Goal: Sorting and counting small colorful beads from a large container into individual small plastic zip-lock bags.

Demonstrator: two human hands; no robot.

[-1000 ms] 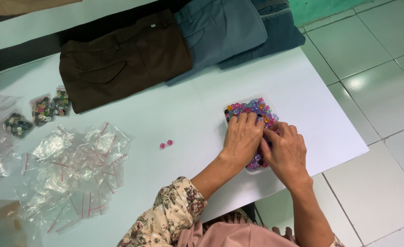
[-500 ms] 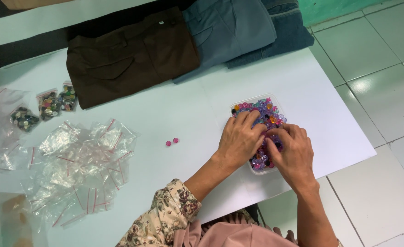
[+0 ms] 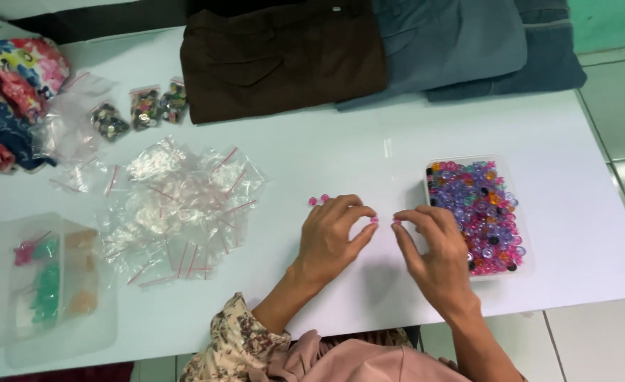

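We see both hands hovering low over the white bench [image 3: 327, 163], close together near its front edge. Our left hand [image 3: 330, 237] has its fingers curled, and a small pink bead [image 3: 374, 220] sits pinched at its fingertips. Our right hand [image 3: 436, 247] mirrors it, fingers bent, with another pink bead [image 3: 397, 221] nipped at its fingertips; the two beads are just beside each other with a narrow gap between them. Whether either bead touches the bench we cannot tell.

Just beside our right hand, to its outer side, stands a clear plastic tray [image 3: 468, 161] full of beads, mostly purple and pink with a few orange, blue and dark ones. The right hand's knuckles overlap its near edge. A loose pair of pink beads [image 3: 318, 200] lies on the bench just beyond our left hand.

Further to the left lies a heap of small clear zip bags [image 3: 181, 205] with red seal strips. Beyond it sit three small bags of dark buttons [image 3: 142, 110], and a bundle of flowered cloth [image 3: 12, 92] fills the far left corner. At the near left corner rests a translucent compartment box [image 3: 50, 283] holding green, pink and orange bits. Along the far edge lie folded garments: a brown one [image 3: 277, 56] and grey-blue ones [image 3: 454, 39].
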